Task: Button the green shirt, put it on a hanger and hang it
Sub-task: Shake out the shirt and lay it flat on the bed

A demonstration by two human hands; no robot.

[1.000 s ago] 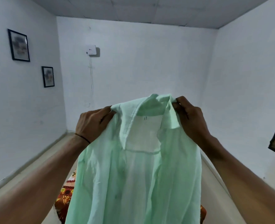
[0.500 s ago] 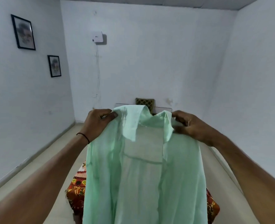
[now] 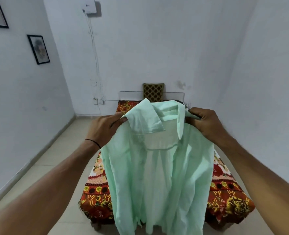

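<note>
Over the foot of the bed (image 3: 228,197), the green shirt (image 3: 157,167) hangs from both hands, its long axis running straight down from the collar, front open and unbuttoned. The left hand (image 3: 104,129) pinches the left shoulder seam; the right hand (image 3: 206,122) is closed on the fabric beside the collar. The 2 hands sit level, arms stretched forward, neither clearly nearer. Laying it flat on the bed below looks the likely next step before buttoning.
</note>
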